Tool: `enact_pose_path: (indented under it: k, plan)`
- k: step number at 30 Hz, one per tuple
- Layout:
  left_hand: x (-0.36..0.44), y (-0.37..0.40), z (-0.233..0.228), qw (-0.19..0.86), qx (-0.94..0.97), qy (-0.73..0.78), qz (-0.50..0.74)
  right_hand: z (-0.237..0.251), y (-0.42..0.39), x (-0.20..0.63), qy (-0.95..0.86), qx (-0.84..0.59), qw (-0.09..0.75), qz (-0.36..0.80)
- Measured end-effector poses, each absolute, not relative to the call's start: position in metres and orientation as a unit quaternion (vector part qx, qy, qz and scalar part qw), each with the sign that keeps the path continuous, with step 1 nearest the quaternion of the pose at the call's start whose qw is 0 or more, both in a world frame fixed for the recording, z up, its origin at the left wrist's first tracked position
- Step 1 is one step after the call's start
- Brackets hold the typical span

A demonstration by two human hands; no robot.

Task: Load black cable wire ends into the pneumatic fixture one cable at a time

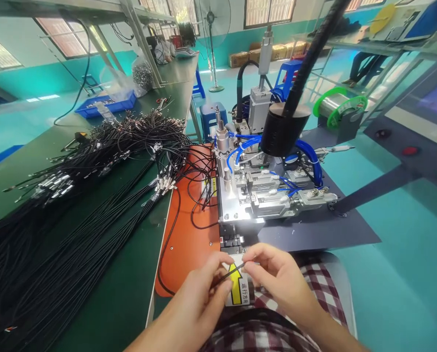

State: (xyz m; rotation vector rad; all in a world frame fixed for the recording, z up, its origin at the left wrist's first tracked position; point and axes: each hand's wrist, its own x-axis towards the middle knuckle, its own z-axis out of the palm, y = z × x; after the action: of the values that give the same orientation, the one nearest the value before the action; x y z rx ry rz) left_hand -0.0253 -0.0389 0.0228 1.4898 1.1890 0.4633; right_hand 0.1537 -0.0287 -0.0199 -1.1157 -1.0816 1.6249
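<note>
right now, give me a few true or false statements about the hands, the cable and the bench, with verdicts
1. Both hands pinch one thin black cable between them. True: the left hand and right hand each grip it.
2. The hands are over a yellow arrow label. True.
3. The big pile of black cables lies to the person's right. False: it lies to the left, on the green bench.
4. The tubes on the metal machine are red. False: the tubes are blue.
5. The mat under the machine's left edge is orange. True.
</note>
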Motion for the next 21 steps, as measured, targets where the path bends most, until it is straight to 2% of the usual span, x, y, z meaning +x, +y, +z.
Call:
enact_pose_path:
  k: [6,12,21]
  plan:
    - [-0.010,-0.024,0.021,0.634,0.567,0.469,0.238,-0.029,-0.026,0.173,-0.413,-0.397,0.414,0.707]
    - [-0.006,-0.016,0.015,0.684,0.514,0.453,0.251,-0.017,-0.018,0.175,-0.374,-0.453,0.454,0.670]
    - [-0.001,-0.014,0.011,0.711,0.481,0.438,0.266,-0.018,-0.019,0.166,-0.404,-0.478,0.454,0.635]
